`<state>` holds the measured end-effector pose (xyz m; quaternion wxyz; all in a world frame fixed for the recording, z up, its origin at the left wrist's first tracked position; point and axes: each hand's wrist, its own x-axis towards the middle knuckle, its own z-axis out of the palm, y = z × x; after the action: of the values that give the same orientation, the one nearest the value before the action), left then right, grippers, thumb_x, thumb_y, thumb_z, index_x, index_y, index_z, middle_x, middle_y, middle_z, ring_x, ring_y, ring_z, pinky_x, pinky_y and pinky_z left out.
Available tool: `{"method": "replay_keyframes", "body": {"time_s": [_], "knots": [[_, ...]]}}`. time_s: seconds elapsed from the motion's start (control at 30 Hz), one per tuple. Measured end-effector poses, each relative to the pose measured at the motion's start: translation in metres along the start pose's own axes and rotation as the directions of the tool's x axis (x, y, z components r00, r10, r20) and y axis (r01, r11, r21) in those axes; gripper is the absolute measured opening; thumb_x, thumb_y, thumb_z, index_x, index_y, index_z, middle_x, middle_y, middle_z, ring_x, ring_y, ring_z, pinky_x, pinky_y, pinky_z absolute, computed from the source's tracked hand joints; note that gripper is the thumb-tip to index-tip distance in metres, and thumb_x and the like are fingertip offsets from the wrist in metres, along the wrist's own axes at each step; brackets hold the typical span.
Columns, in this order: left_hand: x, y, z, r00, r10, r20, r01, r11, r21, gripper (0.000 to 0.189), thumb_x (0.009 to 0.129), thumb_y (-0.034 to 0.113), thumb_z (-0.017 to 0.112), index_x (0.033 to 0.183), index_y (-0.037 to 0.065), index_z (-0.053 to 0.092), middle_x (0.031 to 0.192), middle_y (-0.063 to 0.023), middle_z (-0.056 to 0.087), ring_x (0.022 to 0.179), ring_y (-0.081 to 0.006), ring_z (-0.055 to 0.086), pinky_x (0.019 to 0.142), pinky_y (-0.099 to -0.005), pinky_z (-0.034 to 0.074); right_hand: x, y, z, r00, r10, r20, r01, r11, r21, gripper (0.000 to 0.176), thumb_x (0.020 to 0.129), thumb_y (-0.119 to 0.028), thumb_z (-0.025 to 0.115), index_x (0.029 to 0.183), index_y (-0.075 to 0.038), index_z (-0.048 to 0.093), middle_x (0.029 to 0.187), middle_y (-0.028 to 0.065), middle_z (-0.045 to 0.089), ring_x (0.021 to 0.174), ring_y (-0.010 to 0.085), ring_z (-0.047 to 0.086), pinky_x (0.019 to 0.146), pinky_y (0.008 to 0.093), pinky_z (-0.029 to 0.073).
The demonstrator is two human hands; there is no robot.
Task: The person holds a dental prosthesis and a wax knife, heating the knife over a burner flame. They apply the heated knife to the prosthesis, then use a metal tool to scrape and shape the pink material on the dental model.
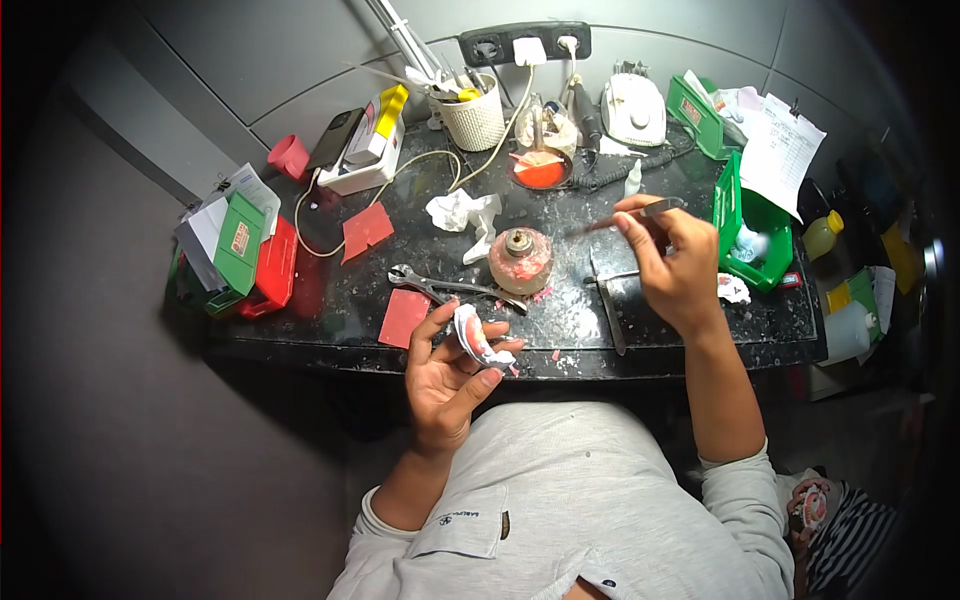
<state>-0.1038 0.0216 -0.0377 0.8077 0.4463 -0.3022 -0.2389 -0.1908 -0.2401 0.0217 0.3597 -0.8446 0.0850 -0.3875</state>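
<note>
- My left fingers (428, 330) are clamped on the denture (473, 333) at the table's near edge.
- It's pink with a yellowish patch, ragged white around.
- My right fingers (641, 245) pinch a thin tool (663, 206), tip blurred.
- Black, speckled table (575, 330): burner (521, 264), pink sheets (403, 318).
- Grey panelled wall (680, 55) behind.

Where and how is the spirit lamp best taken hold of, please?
I'd grip the spirit lamp around its wide, rounded body, from the right, since crumpled tissue lies close on its left, and avoid the wick holder on top, which may be hot.
</note>
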Motion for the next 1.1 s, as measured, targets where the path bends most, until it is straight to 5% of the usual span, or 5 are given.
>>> {"method": "replay_keyframes", "body": {"time_s": [0.1,0.3,0.4,0.7,1.1], "knots": [[0.001,-0.001,-0.001,1.000,0.000,0.002,0.000,1.000,0.005,0.074,0.084,-0.009,0.065,0.148,0.005,0.029,0.123,-0.0279,0.059,0.114,-0.0367,0.063,0.104,-0.0533,0.049,-0.001,0.007,-0.001,0.993,0.067,-0.102,-0.059,0.995,0.078,0.009,0.092,-0.005,0.069,0.097,0.002,0.071,0.066,0.0020,0.064,0.057,0.0039,0.053,0.050,0.0227,0.039],[0.001,-0.001,-0.001,1.000,-0.005,0.001,0.005,1.000,0.013,0.074,0.084,-0.008,0.065,0.148,0.005,0.029,0.122,-0.0278,0.060,0.114,-0.0356,0.064,0.104,-0.0536,0.049,-0.001,0.000,-0.004,0.987,0.120,-0.105,-0.076,0.932,0.354,0.017,0.096,-0.007,0.066,0.089,0.008,0.070,0.102,0.0108,0.071,0.062,0.0063,0.054,0.054,0.0210,0.044],[0.001,-0.001,0.000,1.000,-0.016,0.001,0.016,1.000,0.006,0.074,0.084,-0.008,0.065,0.148,0.004,0.030,0.122,-0.0275,0.060,0.114,-0.0346,0.064,0.104,-0.0537,0.049,-0.001,-0.001,0.000,0.988,0.086,-0.129,-0.030,0.922,0.386,0.012,0.095,-0.007,0.068,0.097,0.004,0.071,0.079,0.0011,0.065,0.061,0.0035,0.053,0.052,0.0193,0.041],[0.002,-0.003,-0.001,1.000,-0.001,0.009,0.000,1.000,0.021,0.072,0.085,-0.006,0.066,0.147,0.003,0.030,0.122,-0.0277,0.060,0.112,-0.0350,0.065,0.102,-0.0511,0.051,0.000,-0.002,0.009,0.994,0.033,-0.109,0.017,0.902,0.432,0.012,0.094,-0.005,0.068,0.101,0.004,0.071,0.087,0.0038,0.070,0.063,0.0041,0.055,0.054,0.0195,0.044],[0.004,0.000,-0.003,0.997,-0.062,0.034,0.063,0.998,-0.009,0.073,0.087,-0.005,0.063,0.149,0.002,0.026,0.125,-0.0299,0.059,0.115,-0.0379,0.064,0.101,-0.0430,0.049,0.010,-0.002,0.012,0.943,-0.086,-0.323,0.120,0.989,0.086,0.014,0.091,-0.004,0.072,0.104,-0.001,0.073,0.083,0.0044,0.073,0.065,0.0039,0.059,0.058,0.0187,0.045]]}}
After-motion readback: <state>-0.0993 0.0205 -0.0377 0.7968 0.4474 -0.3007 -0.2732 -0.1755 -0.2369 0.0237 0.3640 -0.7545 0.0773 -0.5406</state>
